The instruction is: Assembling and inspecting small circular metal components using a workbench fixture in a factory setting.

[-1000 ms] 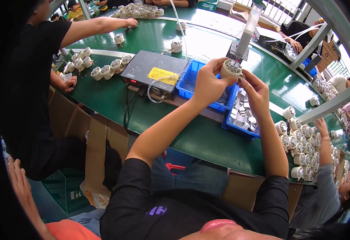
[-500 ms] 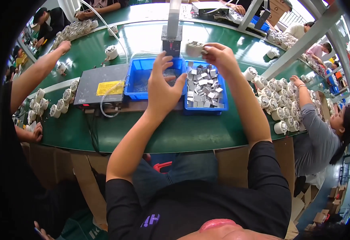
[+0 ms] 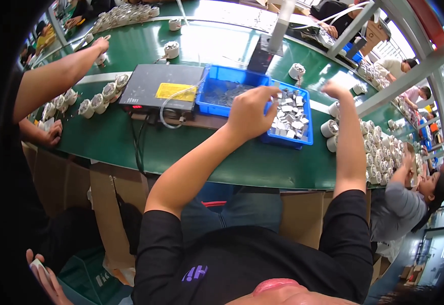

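Note:
My left hand (image 3: 252, 113) hovers over the blue bin of silver metal pieces (image 3: 292, 118), fingers bent, thumb and forefinger apart. Nothing shows plainly between them, though shiny pieces lie right by the fingertips. My right hand (image 3: 338, 91) is smeared by motion, right of that bin and above the table; whether it holds anything cannot be made out. Below it stand white round motor-like parts (image 3: 328, 128) with a metal top. One similar white part (image 3: 297, 71) sits alone behind the bins. A second blue bin (image 3: 214, 109), to the left, contains thin dark pieces.
A dark control box (image 3: 163, 89) with a yellow label and a clear tube stands left of the bins. Behind them rises a black fixture on a grey post (image 3: 262, 55). White parts crowd the green table (image 3: 222, 162) at right. A co-worker's arm (image 3: 62, 81) reaches in from the left.
The view has turned, shifting the scene to the right. My left hand has moved onto the metal-piece bin. My right hand has left the white part it held and swung right.

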A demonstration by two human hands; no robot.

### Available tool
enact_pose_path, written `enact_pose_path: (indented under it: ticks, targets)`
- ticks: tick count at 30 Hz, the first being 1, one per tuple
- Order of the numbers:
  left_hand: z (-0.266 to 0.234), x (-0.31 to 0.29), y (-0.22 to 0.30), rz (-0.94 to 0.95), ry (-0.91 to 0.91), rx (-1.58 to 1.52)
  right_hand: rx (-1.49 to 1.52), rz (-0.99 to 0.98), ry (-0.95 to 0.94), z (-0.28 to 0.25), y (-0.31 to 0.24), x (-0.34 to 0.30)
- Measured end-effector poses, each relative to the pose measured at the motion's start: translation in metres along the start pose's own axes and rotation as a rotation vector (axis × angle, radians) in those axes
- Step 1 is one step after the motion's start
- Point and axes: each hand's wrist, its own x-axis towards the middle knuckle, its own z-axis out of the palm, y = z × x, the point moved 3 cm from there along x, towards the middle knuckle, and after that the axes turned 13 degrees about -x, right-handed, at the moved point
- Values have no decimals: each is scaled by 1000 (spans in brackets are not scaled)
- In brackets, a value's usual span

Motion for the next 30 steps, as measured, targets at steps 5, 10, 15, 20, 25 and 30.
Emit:
enact_pose_path:
  ticks: [5, 10, 15, 20, 25, 30]
  targets:
    - [8, -9, -3, 191, -193, 15, -299, -35, 96, -21, 84, -40]
    - [16, -9, -2, 249, -220, -8, -350, -74, 366, -36, 58, -60]
    - [7, -4, 6, 158, -24, -2, -86, -610, 294, -30, -86, -174]
    - [2, -2, 4, -154, -100, -249, 15, -1022, 255, 12, -169, -232]
    - [-18, 11, -8, -265, -125, -254, 172, -1095, 105, 15, -172, -200]
    - [-18, 10, -9, -292, -140, -336, 292, -1079, 80, 15, -168, -180]
